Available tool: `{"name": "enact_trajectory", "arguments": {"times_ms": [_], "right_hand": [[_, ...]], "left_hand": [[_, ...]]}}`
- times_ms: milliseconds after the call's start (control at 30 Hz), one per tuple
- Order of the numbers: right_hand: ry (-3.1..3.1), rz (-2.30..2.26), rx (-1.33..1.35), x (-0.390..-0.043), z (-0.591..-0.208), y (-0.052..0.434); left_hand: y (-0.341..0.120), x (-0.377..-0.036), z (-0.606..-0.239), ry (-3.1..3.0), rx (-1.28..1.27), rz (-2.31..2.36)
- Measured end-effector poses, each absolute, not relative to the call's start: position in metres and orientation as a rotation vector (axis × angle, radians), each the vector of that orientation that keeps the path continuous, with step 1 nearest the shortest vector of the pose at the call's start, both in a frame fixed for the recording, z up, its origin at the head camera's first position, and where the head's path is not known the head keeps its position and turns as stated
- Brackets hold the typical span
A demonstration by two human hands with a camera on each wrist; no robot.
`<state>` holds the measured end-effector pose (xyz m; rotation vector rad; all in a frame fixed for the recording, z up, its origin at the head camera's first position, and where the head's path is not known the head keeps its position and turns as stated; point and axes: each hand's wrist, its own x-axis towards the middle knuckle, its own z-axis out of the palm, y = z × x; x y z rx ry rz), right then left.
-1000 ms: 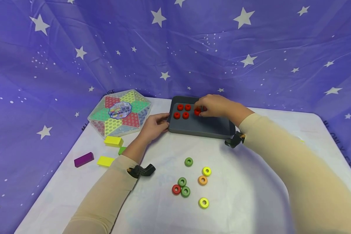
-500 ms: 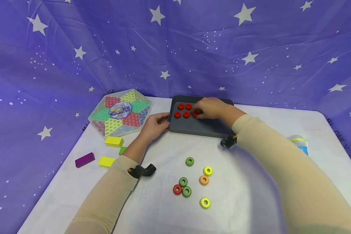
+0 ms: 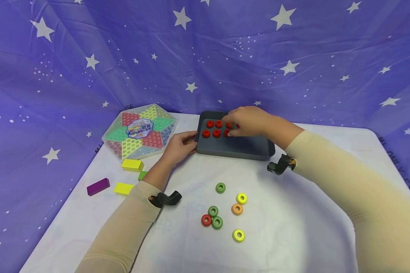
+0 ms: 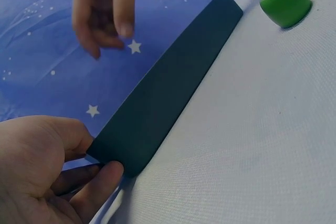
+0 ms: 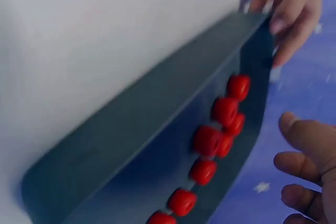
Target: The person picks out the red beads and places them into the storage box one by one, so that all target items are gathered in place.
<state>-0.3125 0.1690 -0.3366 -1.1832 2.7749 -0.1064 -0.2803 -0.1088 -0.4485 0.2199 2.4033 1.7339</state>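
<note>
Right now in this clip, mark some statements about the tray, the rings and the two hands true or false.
1. The left hand grips the left end of the dark tray. True.
2. The rings inside the tray are green. False: the red rings lie there; every green ring is out on the table.
3. One red ring lies loose on the white table, touching a green one. True.
4. The right hand rests on the hexagonal game board. False: it is over the tray's red rings, and the board sits untouched to the tray's left.
5. The purple block lies inside the tray. False: it lies on the table near the left edge, beside the yellow blocks.
</note>
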Motion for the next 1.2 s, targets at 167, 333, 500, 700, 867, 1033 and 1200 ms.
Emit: {"name": "enact_trajectory", "arguments": {"times_ms": [167, 333, 500, 700, 867, 1033, 1200], "right_hand": [[2.696, -0.133, -1.352, -0.269, -0.333, 0.16], [2.587, -0.234, -1.517, -0.223, -0.35, 0.145], [2.445, -0.381, -1.692, -0.179, -0.37, 0.132], [2.428, -0.42, -1.822, -0.143, -0.397, 0.116], [2.505, -0.359, -1.921, -0.129, -0.415, 0.107], [2.56, -0.28, -1.962, -0.123, -0.424, 0.101], [2.593, -0.239, -1.972, -0.12, -0.427, 0.1]], "left_hand": [[-0.109, -0.282, -0.45, 2.397, 0.225, 1.737], [-0.111, -0.282, -0.45, 2.401, 0.227, 1.736], [-0.111, -0.282, -0.45, 2.403, 0.228, 1.739], [-0.109, -0.281, -0.449, 2.405, 0.232, 1.741], [-0.108, -0.28, -0.448, 2.39, 0.252, 1.744], [-0.108, -0.28, -0.448, 2.379, 0.237, 1.748], [-0.11, -0.281, -0.448, 2.362, 0.232, 1.756]]}}
